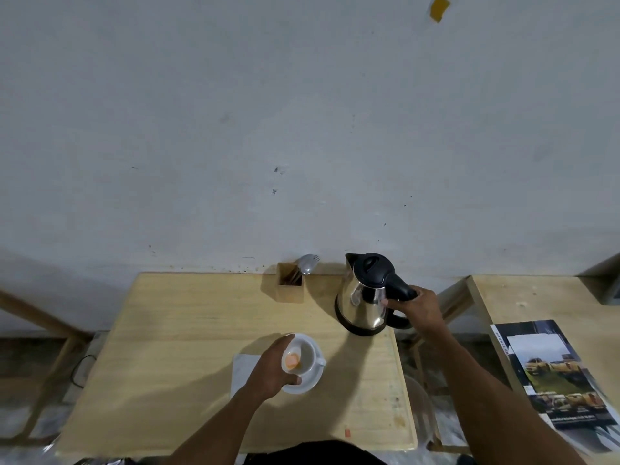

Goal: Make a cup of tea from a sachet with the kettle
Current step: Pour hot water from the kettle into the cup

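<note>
A steel kettle [360,303] with a black lid and handle stands at the back right of the wooden table [174,330]. My right hand [417,305] is closed around its black handle. A white cup [307,359] sits on a white saucer [310,384] at the table's middle front. Inside the cup lies an orange sachet [292,360]. My left hand [270,369] grips the cup's left rim and side. A white napkin [242,367] lies under the saucer's left edge, partly hidden by my hand.
A wooden holder [290,286] with a spoon and fork [307,263] stands against the wall, left of the kettle. A second wooden table at the right carries a magazine [553,380]. A small orange scrap [347,432] lies near the front edge.
</note>
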